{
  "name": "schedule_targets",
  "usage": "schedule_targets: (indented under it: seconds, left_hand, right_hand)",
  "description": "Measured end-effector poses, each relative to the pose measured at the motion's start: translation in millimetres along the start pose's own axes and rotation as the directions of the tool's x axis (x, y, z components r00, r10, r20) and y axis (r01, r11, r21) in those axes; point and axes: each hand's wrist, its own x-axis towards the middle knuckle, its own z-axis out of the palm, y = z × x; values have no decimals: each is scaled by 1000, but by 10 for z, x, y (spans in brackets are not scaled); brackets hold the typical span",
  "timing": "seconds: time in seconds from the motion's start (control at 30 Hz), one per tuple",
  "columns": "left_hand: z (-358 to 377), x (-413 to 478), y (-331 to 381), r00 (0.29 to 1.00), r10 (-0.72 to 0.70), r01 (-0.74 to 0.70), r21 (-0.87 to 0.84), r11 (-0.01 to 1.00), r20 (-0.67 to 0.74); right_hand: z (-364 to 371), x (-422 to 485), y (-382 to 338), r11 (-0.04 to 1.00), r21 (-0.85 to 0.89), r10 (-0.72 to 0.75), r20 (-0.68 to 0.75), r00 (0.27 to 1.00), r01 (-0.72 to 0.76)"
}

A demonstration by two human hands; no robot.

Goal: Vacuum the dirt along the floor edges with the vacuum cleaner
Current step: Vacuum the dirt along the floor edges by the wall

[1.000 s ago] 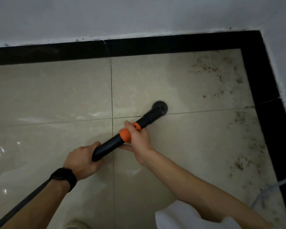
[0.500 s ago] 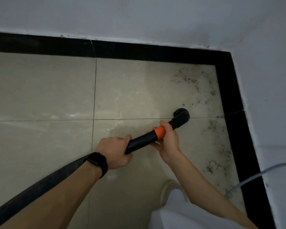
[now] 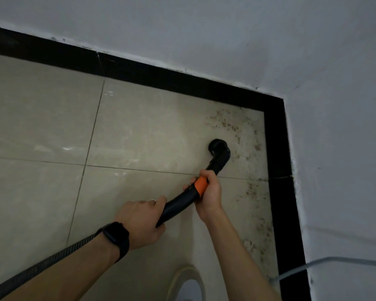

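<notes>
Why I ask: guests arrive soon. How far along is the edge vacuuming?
Done: the tiles left of the nozzle look clean. In hand: left hand and right hand hold the wand, nozzle beside the corner dirt. Left: that corner dirt and the specks along the right-hand skirting.

Below and left of the orange collar, the left grip wraps the black tube, its fingers and that stretch of tube hidden under the hand, and the ribbed hose runs beside the forearm and out past the bottom-left corner. The right grip covers the collar's right side, and above the collar the nozzle faces down, its mouth unseen, so contact with the floor cannot be told. Below the collar a pale rounded thing is cut by the bottom edge and unidentifiable, the cable lower right of the collar leaves at the right edge, and the dirt specks are too small to make out.
</notes>
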Motion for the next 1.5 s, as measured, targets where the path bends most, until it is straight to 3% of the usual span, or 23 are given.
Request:
schedule_targets:
  seconds: [0.43, 0.83, 1.2, 1.5]
  left_hand:
    - [-234, 369, -160, 985, -128, 122, -61, 991, -114]
    - [-239, 575, -305, 935, -170, 126, -158, 979, -312]
    - [-417, 753, -500, 947, -158, 129, -120, 984, -279]
    - [-701, 1053, -532, 982, -105, 101, -31, 994, -156]
  right_hand:
    - [455, 466, -282, 998, -60, -30, 49, 998, 33]
    - [802, 793, -483, 986, -112, -120, 11, 993, 121]
    - [976, 926, -658, 986, -100, -138, -45, 989, 133]
    - [875, 1065, -791, 991, -25, -136, -105, 985, 134]
